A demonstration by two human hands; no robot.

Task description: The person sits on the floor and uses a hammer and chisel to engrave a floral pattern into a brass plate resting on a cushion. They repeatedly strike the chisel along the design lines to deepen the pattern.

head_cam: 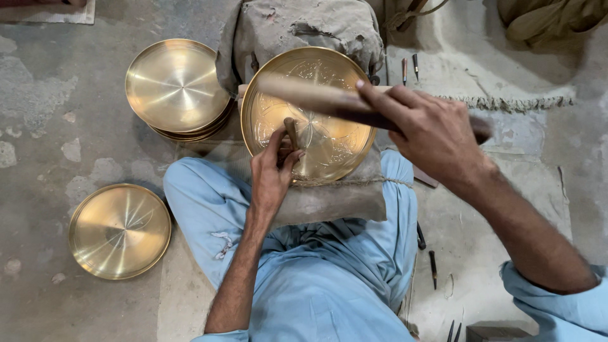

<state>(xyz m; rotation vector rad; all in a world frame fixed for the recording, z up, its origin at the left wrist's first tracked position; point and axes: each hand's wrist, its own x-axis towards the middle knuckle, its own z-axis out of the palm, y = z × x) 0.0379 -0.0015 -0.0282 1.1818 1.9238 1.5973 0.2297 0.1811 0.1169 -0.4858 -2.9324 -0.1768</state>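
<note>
Grey concrete floor [38, 114] forms the work surface. At centre, a round engraved brass plate [309, 114] leans tilted on a padded grey cloth block [329, 199] before the seated person's light blue trousers [329, 278]. Left hand [272, 171]: fingers closed around a short metal punch [291, 132], tip touching the plate face. Right hand [430, 133]: fist wrapped on a wooden mallet [310, 95], held above the plate. Further left, a stack of plain brass plates [176, 85]; nearer, well apart, a single plain brass plate [119, 231]. Loose small chisels [433, 266] lie at right.
</note>
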